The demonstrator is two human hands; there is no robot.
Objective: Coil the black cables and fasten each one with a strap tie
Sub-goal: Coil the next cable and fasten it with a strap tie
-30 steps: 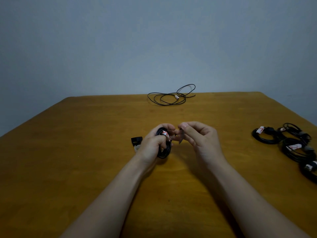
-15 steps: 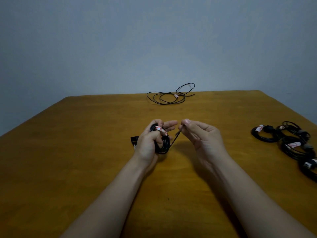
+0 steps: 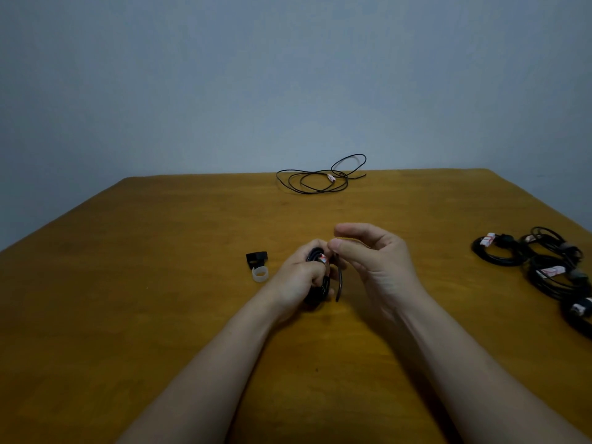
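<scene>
My left hand (image 3: 299, 277) grips a small coil of black cable (image 3: 320, 291) with a red-and-white label, just above the wooden table (image 3: 160, 299). A black strap tie (image 3: 340, 280) curves down from the top of the coil, and its free end hangs loose. My right hand (image 3: 378, 264) is right beside the coil, with the thumb at the strap's upper end and the index finger raised above it. The thumb hides whether it pinches the strap. A loose, uncoiled black cable (image 3: 317, 182) lies at the table's far edge.
Several coiled, tied black cables (image 3: 544, 270) lie in a group at the right edge. A small black strap piece (image 3: 256, 257) and a translucent white ring (image 3: 259, 274) sit just left of my left hand.
My right hand has moved from holding the strap pulled out taut to the right back in close over the coil. The strap now hangs slack in a curve.
</scene>
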